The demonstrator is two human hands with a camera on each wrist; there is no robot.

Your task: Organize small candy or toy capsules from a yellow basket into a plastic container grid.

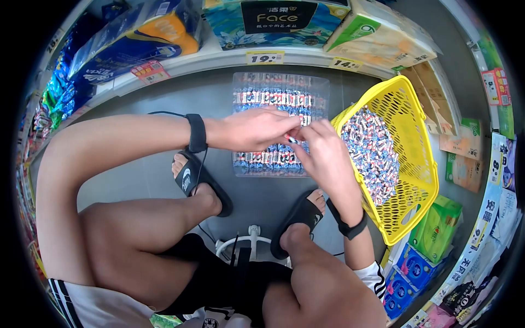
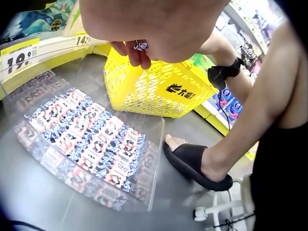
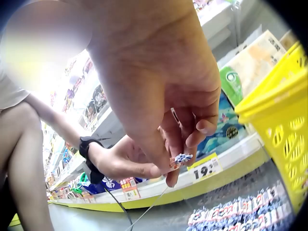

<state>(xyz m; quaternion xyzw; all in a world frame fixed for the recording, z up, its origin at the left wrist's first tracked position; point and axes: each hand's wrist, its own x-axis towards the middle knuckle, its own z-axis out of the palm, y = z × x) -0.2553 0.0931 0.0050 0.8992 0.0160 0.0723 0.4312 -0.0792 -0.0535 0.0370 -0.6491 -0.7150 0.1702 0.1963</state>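
On the left, a bare left hand [image 1: 254,129] reaches across, fingertips meeting a small wrapped candy [image 1: 292,139]; whether they grip it, I cannot tell. On the grey floor [image 1: 131,177] below, a clear box [image 1: 321,90] holds rows of candies [image 1: 260,99]. The right hand [image 1: 328,153] pinches that same candy above the box. On the right, a yellow basket [image 1: 416,161] holds a loose heap [image 1: 372,156]. So small a wrapper could slip and land crooked; an elbow or hand knocking the basket could spill the heap.
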